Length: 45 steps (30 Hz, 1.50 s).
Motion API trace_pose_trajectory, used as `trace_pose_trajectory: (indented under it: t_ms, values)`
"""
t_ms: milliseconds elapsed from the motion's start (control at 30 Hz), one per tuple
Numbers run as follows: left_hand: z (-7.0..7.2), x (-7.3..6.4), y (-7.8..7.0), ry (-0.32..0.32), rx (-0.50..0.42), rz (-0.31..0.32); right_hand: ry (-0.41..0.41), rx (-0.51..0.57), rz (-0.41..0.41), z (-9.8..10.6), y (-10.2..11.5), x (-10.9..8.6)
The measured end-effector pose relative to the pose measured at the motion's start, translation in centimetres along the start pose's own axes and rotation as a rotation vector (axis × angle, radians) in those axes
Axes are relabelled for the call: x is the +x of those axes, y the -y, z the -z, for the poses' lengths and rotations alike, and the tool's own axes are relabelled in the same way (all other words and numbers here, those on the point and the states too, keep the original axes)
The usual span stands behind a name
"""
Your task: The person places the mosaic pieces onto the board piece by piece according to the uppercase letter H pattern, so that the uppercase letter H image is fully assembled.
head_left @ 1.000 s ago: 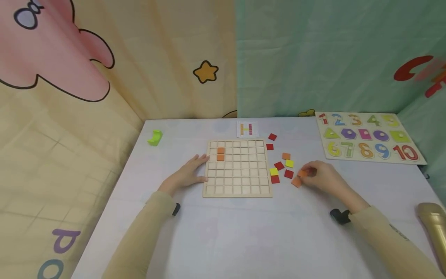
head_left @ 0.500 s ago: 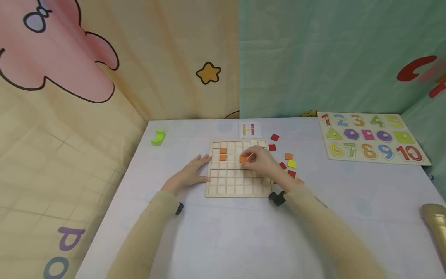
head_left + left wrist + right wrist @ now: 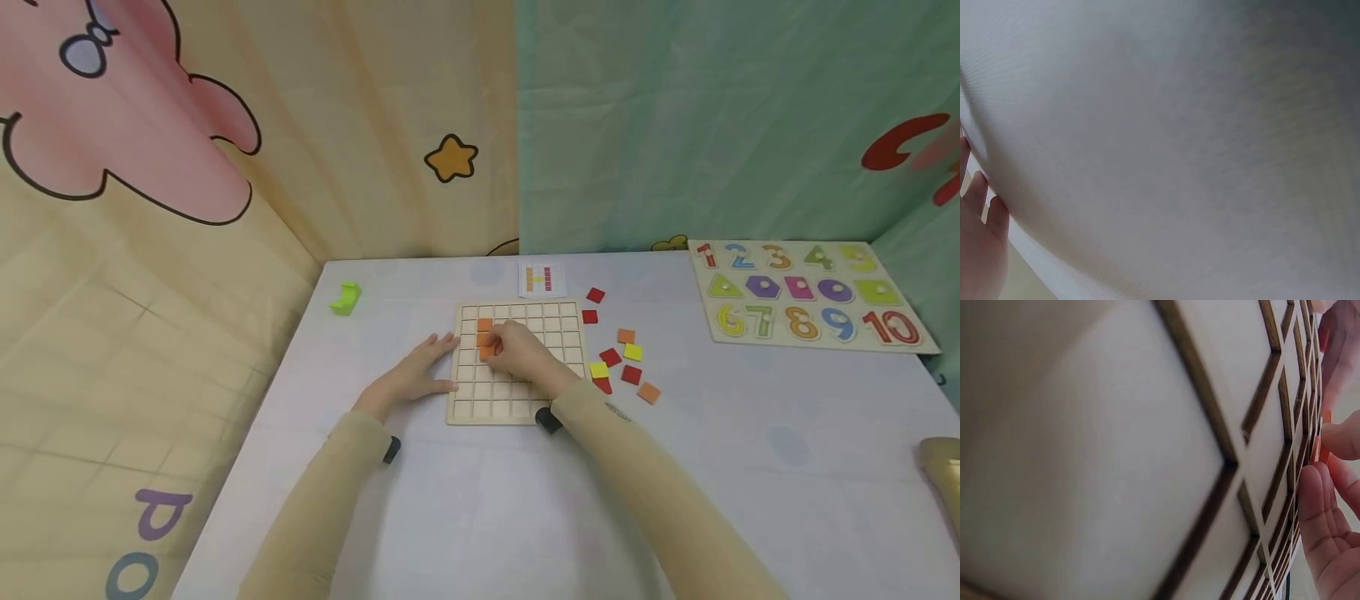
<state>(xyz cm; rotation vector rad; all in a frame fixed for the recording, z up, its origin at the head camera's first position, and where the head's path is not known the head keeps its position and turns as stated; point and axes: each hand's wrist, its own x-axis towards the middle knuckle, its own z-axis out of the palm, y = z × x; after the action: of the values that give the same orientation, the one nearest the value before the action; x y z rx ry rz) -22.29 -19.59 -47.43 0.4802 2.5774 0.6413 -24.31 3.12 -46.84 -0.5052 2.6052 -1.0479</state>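
A wooden grid board (image 3: 468,410) lies flat on the white table. Along its left edge rests my left hand (image 3: 408,375), fingers and thumb spread and touching the frame. My right hand (image 3: 521,354) is over the board and pinches an orange square tile (image 3: 487,353) at a cell in the second column. Directly above that tile, two more orange tiles sit in the same column, the upper tile (image 3: 484,324) fully visible and the lower partly behind the fingers. In the right wrist view, thumb and fingers (image 3: 1314,494) meet around the orange piece close to the grid.
Right of the board lie loose red, yellow and orange tiles (image 3: 632,375). A pattern card (image 3: 543,280) is behind the board. A number and shape puzzle (image 3: 795,292) stands far right, a green block (image 3: 346,298) far left, and a gold cylindrical object (image 3: 941,467) at the right edge.
My right hand has carried an orange tile from the loose pile leftward over the board, to just below the two orange tiles. The left hand has stayed at the board's left edge.
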Motion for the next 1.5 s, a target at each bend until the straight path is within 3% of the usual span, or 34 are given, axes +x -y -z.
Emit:
trace_pose_trajectory:
  t_ms: [400, 833, 967, 1100, 1400, 1500]
  values:
    - [-0.1, 0.1, 0.0, 0.001, -0.006, 0.001, 0.019, -0.066, 0.019, -0.5, 0.1, 0.3]
    - [0.0, 0.0, -0.3, -0.005, -0.008, 0.014, -0.037, 0.036, -0.008, 0.4, -0.5, -0.6]
    - [0.1, 0.0, -0.4, -0.002, 0.008, 0.023, -0.074, 0.096, 0.007, 2.4, -0.9, -2.5]
    - [0.2, -0.1, -0.4, -0.001, 0.009, 0.029, -0.12, 0.123, 0.015, 5.1, -2.4, -5.6]
    - [0.2, 0.0, 0.2, 0.019, -0.003, 0.029, -0.189, 0.099, -0.183, 9.2, -8.8, -13.1]
    - [0.2, 0.0, 0.1, 0.013, -0.018, 0.01, -0.193, 0.069, -0.212, 10.1, -10.6, -15.0]
